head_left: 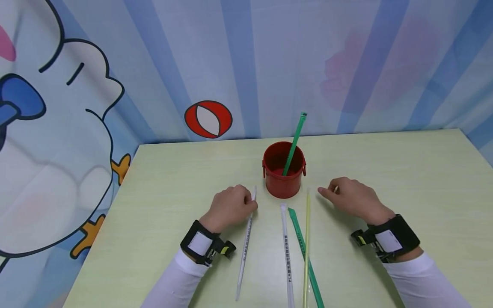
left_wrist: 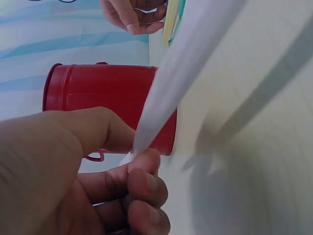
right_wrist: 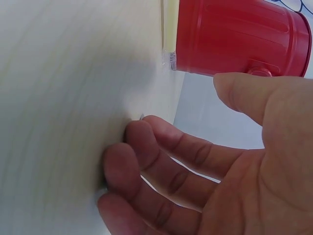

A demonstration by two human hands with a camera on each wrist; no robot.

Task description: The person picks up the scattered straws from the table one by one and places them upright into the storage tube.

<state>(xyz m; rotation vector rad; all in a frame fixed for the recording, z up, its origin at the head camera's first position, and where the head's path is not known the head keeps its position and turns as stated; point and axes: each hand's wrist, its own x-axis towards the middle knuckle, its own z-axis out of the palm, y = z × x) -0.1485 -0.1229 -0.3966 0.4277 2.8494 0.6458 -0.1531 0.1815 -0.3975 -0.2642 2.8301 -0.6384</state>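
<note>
My left hand (head_left: 233, 206) pinches a white paper-wrapped straw (head_left: 246, 246) near its far end, between thumb and index finger. In the left wrist view that straw (left_wrist: 178, 73) slants up from the fingertips. My right hand (head_left: 352, 197) rests on the table right of the bucket, fingers loosely bent and thumb apart, holding nothing. A red bucket (head_left: 283, 186) stands between the hands, with a green wrapped straw (head_left: 294, 143) leaning in it. In front of the bucket lie another white wrapped straw (head_left: 287, 256), a green wrapped straw (head_left: 298, 231) and a pale yellow straw (head_left: 307, 239), which crosses the green one.
The pale wooden table (head_left: 173, 171) ends at a striped blue curtain (head_left: 269, 64) behind the bucket. Cartoon figures are printed on the curtain at left. Each wrist carries a black strap with a small camera.
</note>
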